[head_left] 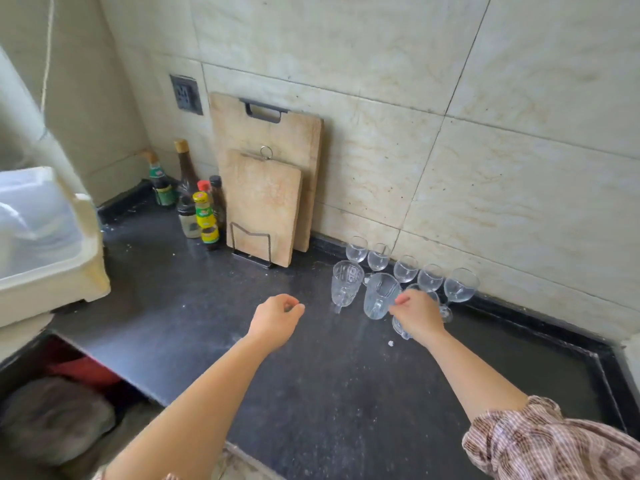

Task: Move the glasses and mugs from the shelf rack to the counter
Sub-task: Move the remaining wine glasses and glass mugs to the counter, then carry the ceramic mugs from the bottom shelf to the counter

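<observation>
Both bare forearms are extended toward mid-frame — the left hand (pixel 277 318) is loosely curled and empty, the right hand (pixel 417 317) is closed, palm down.

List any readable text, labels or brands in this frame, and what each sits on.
None can be read.
Yellow-capped bottle: green and yellow label, print too blurred.
Green bottle in the corner: red-and-white neck label and dark body label, unreadable.
Small jar: pale label, too small to tell.
Wall socket, boards and glasses: no markings visible.
</observation>
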Demonstrator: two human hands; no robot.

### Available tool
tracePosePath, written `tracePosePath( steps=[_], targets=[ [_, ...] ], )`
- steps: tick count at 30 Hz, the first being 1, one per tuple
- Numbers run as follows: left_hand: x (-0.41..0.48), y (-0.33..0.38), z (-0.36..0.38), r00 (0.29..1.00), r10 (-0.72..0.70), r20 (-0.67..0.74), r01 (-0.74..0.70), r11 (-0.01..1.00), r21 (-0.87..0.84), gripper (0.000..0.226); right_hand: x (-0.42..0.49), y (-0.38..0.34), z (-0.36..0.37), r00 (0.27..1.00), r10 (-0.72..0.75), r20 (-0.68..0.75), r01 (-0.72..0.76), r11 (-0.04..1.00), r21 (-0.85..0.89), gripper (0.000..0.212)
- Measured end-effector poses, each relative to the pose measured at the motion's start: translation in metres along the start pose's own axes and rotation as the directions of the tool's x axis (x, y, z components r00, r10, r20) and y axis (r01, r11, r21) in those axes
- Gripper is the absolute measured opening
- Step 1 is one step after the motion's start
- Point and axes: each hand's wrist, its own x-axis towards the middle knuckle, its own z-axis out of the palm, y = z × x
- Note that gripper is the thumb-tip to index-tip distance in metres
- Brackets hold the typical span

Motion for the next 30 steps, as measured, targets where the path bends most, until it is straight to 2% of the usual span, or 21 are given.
tracePosePath(
  steps=[3,6,11,17,20,23,26,30],
  targets=[
    [-0.029,-0.029,-0.058,0.995,0.051,-0.085,-0.045,0.996,0.079,0.035,-0.043,-0.061,0.028,0.99,-0.136,0.031,0.135,0.991,0.024,0.009],
    [-0.069,-0.068,-0.118,0.983,0.092,-0.156,-0.064,0.982,0.18,0.037,-0.098,-0.122,0.07,0.953,-0.284,0.106,0.282,0.959,0.029,0.014],
    [-0.158,-0.152,-0.216,0.95,0.065,-0.305,0.034,0.95,0.31,0.041,-0.203,-0.214,0.144,0.814,-0.52,0.259,0.538,0.843,0.005,0.023],
    [-0.288,-0.257,-0.316,0.851,-0.066,-0.521,0.247,0.925,0.288,0.039,-0.335,-0.316,0.225,0.547,-0.731,0.409,0.803,0.596,-0.009,0.044],
    [-0.352,-0.304,-0.366,0.767,-0.132,-0.628,0.358,0.9,0.248,0.036,-0.405,-0.369,0.263,0.384,-0.811,0.442,0.905,0.426,-0.005,0.042],
    [-0.413,-0.345,-0.413,0.641,-0.181,-0.746,0.456,0.871,0.181,0.034,-0.478,-0.42,0.301,0.228,-0.848,0.478,0.959,0.281,0.04,0.041],
    [-0.469,-0.387,-0.46,0.535,-0.22,-0.816,0.547,0.826,0.136,0.039,-0.551,-0.467,0.341,0.051,-0.871,0.488,0.994,0.092,0.06,0.044],
    [-0.532,-0.453,-0.529,0.424,-0.31,-0.851,0.646,0.762,0.045,0.033,-0.648,-0.52,0.4,-0.107,-0.861,0.497,0.991,-0.054,0.121,0.046]
  ],
)
